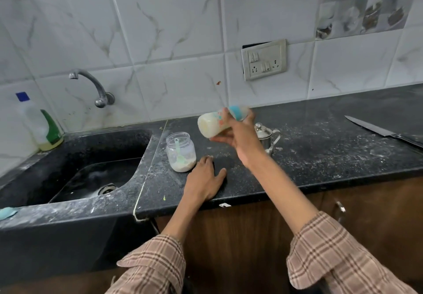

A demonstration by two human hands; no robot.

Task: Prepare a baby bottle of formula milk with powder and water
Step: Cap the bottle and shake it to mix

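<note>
Right hand: the right hand [238, 133] grips the baby bottle [217, 123] in the air above the counter, fingers curled round its middle.
Baby bottle: it lies nearly on its side, base toward the sink side, blue cap end pointing right and away; it is blurred and holds pale milky liquid.
Left hand: the left hand [204, 177] rests flat on the counter [320, 156], fingers straight and spread, holding nothing, just beside the jar.
Powder jar: an open clear jar [180, 151] stands upright on the counter near the sink edge, with white powder at its bottom and a green scoop [179, 150] leaning inside.
Steel pot: a small lidded steel pot [267, 137] with a handle stands behind the right wrist, partly hidden by it.
Knife: a knife [375, 130] lies flat on the counter, well apart to the right.
Sink: a dark sink [75, 156] sits to the left, with a wall tap [91, 83] above and a plastic bottle [43, 126] with a green label in its back corner.
Wall: a socket plate [264, 60] sits on the marbled tiles.
Sleeves: both arms wear checked sleeves [338, 254].
</note>
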